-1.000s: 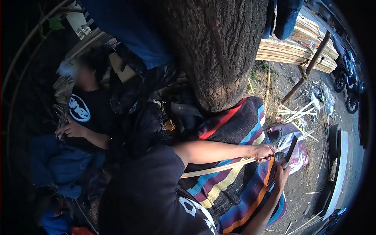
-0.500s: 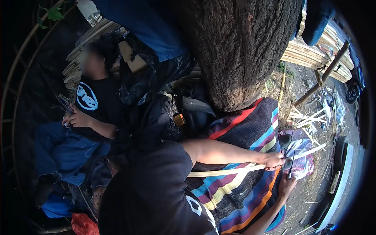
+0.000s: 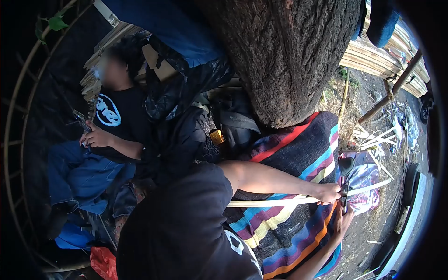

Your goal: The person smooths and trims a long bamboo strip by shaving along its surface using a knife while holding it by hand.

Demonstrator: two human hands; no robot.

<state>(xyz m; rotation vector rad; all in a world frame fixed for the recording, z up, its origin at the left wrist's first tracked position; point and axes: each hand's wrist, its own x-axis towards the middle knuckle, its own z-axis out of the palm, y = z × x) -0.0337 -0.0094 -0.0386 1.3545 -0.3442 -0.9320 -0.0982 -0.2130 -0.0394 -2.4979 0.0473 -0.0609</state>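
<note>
My left hand is closed around a long pale wooden strip, which runs from my body past the fingers over the striped blanket. Below it in the view, my right hand grips the dark handle of a knife. The blade stands crosswise at the strip, right beside my left hand; whether it cuts in is too small to tell. A dark shoe shows past the blanket's edge, by a shiny plastic bag.
A seated person in a black shirt holds something small at the left. A thick tree trunk rises beside the blanket. Wooden slats are stacked at the upper right, above scattered offcuts. A tire lies at the right.
The knife has swung from a raised, slanted position to crosswise at the strip beside my left hand. The strip is still held, and the whole view has shifted slightly.
</note>
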